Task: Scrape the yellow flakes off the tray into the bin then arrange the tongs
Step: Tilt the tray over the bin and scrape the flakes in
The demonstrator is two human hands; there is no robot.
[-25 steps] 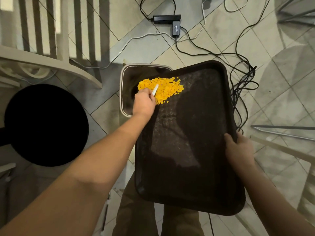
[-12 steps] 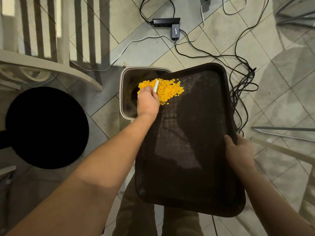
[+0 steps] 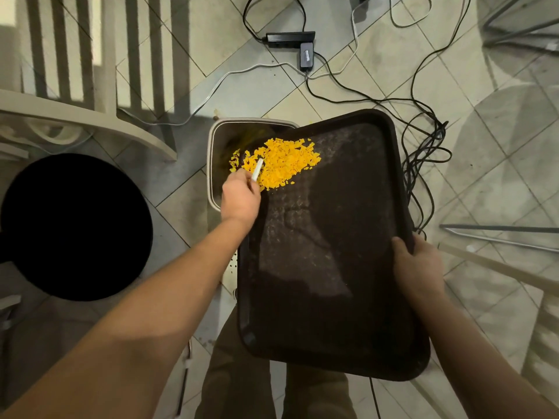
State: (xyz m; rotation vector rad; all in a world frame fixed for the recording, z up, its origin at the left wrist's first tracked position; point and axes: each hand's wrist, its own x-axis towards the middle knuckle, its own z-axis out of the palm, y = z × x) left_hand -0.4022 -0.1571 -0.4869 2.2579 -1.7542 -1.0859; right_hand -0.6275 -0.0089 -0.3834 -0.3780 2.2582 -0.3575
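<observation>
A: Where's the tray [image 3: 326, 252]?

B: Held over the tiled floor [image 3: 378, 65], its far left corner jutting over the open bin [image 3: 215, 137]. The right hand [image 3: 419, 267] grips the tray's right rim, thumb on top, fingers curled under the edge.

A: And the yellow flakes [image 3: 281, 163]?

B: Heaped in that far left corner, right above the bin's mouth. A few sit loose past the tray's edge, over the bin's dark inside; whether they are falling I can't tell.

A: The left hand [image 3: 240, 196]?

B: Fingers closed around a small white scraper [image 3: 257, 173], whose tip lies in the near left side of the heap.

A: Anything else around?

B: A black power strip [image 3: 290, 39] with tangled cables [image 3: 423, 152] on the floor beyond the tray, and a pale slatted chair [image 3: 90, 71] to the left. No tongs in view
</observation>
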